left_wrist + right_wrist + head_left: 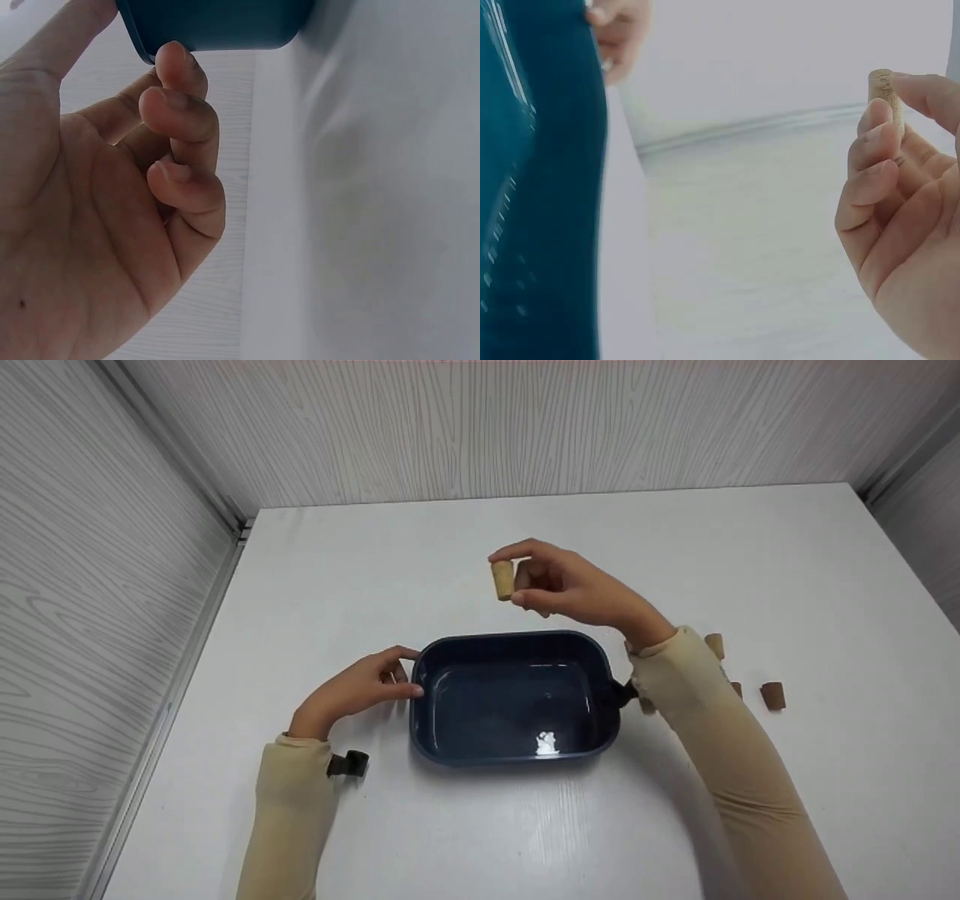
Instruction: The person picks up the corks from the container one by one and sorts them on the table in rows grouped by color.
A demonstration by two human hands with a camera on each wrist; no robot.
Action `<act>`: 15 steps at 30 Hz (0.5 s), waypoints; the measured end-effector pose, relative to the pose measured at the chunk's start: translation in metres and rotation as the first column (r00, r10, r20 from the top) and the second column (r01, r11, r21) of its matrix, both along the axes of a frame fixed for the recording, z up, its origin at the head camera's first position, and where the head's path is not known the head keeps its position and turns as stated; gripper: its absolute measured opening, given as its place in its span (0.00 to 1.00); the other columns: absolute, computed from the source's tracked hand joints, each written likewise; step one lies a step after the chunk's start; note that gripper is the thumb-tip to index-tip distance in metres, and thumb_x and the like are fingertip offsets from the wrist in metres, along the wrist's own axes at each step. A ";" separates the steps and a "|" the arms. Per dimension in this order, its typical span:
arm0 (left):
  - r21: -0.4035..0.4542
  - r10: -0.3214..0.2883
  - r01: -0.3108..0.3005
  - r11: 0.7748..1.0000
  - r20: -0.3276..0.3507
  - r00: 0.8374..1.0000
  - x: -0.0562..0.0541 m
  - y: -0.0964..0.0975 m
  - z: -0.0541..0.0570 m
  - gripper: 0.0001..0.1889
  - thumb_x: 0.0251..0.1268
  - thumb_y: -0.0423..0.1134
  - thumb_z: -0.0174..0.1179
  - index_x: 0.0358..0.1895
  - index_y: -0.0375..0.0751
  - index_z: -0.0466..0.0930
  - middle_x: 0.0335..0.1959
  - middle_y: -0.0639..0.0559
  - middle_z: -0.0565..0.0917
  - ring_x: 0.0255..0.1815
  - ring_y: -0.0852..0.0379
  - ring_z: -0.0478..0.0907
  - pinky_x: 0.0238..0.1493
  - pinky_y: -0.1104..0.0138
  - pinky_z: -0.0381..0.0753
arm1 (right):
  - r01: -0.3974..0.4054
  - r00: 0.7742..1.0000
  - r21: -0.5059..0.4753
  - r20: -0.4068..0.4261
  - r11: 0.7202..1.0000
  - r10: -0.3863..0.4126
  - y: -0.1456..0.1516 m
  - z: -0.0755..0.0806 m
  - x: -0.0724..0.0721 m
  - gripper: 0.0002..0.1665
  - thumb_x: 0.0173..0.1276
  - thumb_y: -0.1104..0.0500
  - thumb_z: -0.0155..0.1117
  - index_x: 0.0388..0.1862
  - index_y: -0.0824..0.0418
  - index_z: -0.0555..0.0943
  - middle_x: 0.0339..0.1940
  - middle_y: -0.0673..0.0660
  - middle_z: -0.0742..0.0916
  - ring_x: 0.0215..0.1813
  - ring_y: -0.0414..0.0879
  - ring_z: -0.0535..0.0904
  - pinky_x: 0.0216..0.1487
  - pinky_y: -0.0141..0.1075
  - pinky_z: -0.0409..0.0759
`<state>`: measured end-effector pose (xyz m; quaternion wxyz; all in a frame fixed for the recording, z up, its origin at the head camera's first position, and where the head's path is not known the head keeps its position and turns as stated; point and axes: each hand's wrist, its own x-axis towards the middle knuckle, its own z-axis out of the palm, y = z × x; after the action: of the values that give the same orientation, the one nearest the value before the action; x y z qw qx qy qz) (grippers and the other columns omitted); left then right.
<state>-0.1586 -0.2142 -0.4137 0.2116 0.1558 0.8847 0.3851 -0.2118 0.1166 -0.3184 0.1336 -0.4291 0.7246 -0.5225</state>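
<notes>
In the head view, a dark blue rectangular dish [517,762] with rounded corners sits on the white table. My right hand [570,585] is raised above and behind its far rim, pinching a tapered cork stopper [503,580] between thumb and index finger. The same cork [883,84] shows pale and speckled in the right wrist view. At the dish's left end, my left hand [367,686] holds the rim, thumb on the edge. Up close, the left hand's [97,195] other fingers curl near the dish's outer wall [225,26].
Several corks lie right of the dish: a tan cork [715,645], a brown cork [773,695], and others partly hidden by the right sleeve [690,690]. A black wrist-camera piece [357,763] juts from the left sleeve. Wood-grain panels [480,435] stand behind and beside the table.
</notes>
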 end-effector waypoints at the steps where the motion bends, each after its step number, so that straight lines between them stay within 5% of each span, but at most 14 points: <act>1: 0.000 0.000 0.000 1.000 0.000 1.000 0.000 0.000 0.000 0.32 0.59 0.54 0.66 0.66 0.48 0.70 0.36 0.50 0.77 0.34 0.55 0.71 0.39 0.64 0.70 | 0.009 1.000 -0.007 -0.005 1.000 -0.009 0.006 0.003 0.000 0.27 0.71 0.64 0.57 0.67 0.66 0.66 0.33 0.52 0.78 0.28 0.41 0.71 0.29 0.32 0.71; 15: 0.023 -0.015 0.015 1.000 0.008 1.000 0.000 0.004 -0.003 0.32 0.60 0.53 0.66 0.66 0.49 0.69 0.35 0.51 0.76 0.30 0.56 0.71 0.38 0.64 0.69 | 0.175 0.983 -0.065 -0.043 0.982 -0.178 0.092 0.012 0.002 0.27 0.70 0.71 0.53 0.67 0.68 0.66 0.29 0.49 0.79 0.27 0.39 0.70 0.26 0.30 0.67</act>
<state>-0.1583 -0.2101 -0.4163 0.2161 0.1633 0.8782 0.3941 -0.2098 0.2085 -0.3067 0.0559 -0.3794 0.7467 -0.5434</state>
